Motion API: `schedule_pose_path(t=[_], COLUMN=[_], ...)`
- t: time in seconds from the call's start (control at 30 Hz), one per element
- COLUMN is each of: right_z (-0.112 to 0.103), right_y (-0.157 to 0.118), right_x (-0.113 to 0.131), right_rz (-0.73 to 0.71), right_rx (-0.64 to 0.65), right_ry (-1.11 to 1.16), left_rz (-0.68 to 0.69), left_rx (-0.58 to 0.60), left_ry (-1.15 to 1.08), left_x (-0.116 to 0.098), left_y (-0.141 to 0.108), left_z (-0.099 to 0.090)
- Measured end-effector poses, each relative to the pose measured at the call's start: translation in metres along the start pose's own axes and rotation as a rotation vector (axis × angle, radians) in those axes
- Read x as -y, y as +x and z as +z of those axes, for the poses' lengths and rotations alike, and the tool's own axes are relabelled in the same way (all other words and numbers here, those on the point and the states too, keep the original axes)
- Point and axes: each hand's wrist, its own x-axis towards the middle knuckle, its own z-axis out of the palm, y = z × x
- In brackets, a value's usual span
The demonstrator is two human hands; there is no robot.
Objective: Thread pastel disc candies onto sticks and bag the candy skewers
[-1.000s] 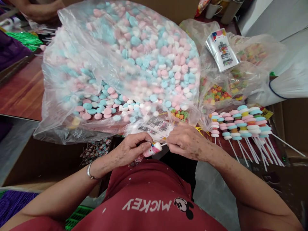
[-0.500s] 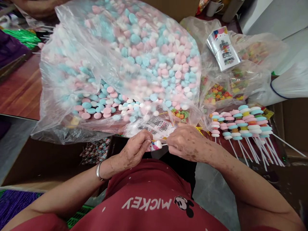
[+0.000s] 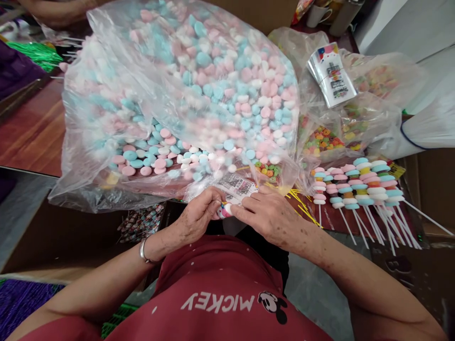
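Note:
My left hand (image 3: 201, 212) is closed around a candy skewer (image 3: 224, 211) in a printed clear wrapper; most of it is hidden by the fingers. White candy shows at its right end. My right hand (image 3: 268, 214) meets it there, its fingers closed on that end, with the index finger against the candy. Just behind both hands lies a stack of printed clear wrappers (image 3: 234, 187). Yellow twist ties (image 3: 304, 207) are scattered past my right hand. Farther right, several candy skewers (image 3: 359, 182) lie in a row with white sticks pointing toward me.
A huge clear bag of pink, blue and white candies (image 3: 213, 85) covers the table's middle. Bags of ring-shaped gummies (image 3: 323, 139) and a banded wrapper bundle (image 3: 332, 76) sit at right. Below left stands a cardboard box (image 3: 81, 241) with wrapped candies. Another person's arm (image 3: 64, 12) shows top left.
My right hand has moved from the stick up to the candy end, with its fingers reaching further left. The candy skewer is now more covered. Yellow twist ties have come into view.

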Motion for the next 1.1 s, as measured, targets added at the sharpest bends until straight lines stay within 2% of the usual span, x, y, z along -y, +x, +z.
schedule_pose_path(t=[0.13,0.27,0.33,0.4,0.5,0.6,0.7,0.77,0.83,0.93,1.1], right_z=[0.008,0.014,0.014,0.011,0.006,0.004,0.005,0.005,0.006,0.005,0.006], right_y=[-0.002,-0.001,-0.002,-0.004,-0.008,-0.012,-0.014,-0.015,-0.016,-0.018,-0.018], right_x=[0.0,0.003,0.0,-0.005,-0.014,-0.019,-0.021,-0.021,-0.021,-0.021,-0.017], right_rz=[-0.003,-0.035,-0.03,-0.005,0.043,0.066,0.059,0.04,0.003,-0.031,0.04], right_rx=[0.025,0.03,0.021,-0.012,-0.105,-0.181,-0.221,-0.231,-0.226,-0.185,-0.064], right_ry=[0.038,0.033,0.042,0.068,0.121,0.165,0.186,0.168,0.115,0.047,0.191], left_rz=[0.015,0.099,0.082,0.001,-0.17,-0.321,-0.495,-0.59,-0.627,-0.569,-0.291], left_rx=[0.041,0.11,0.124,0.119,0.114,0.268,0.446,0.466,0.44,0.395,0.45], left_ry=[-0.009,0.048,0.054,0.033,0.064,0.143,-0.062,-0.27,-0.379,-0.316,0.055], left_x=[0.003,0.006,0.003,-0.003,-0.014,-0.019,-0.015,-0.01,-0.005,0.003,0.001], left_y=[-0.002,-0.004,-0.005,-0.007,-0.01,-0.013,-0.018,-0.022,-0.025,-0.027,-0.02], left_z=[0.001,0.002,-0.001,-0.009,-0.031,-0.056,-0.067,-0.065,-0.058,-0.053,-0.061])
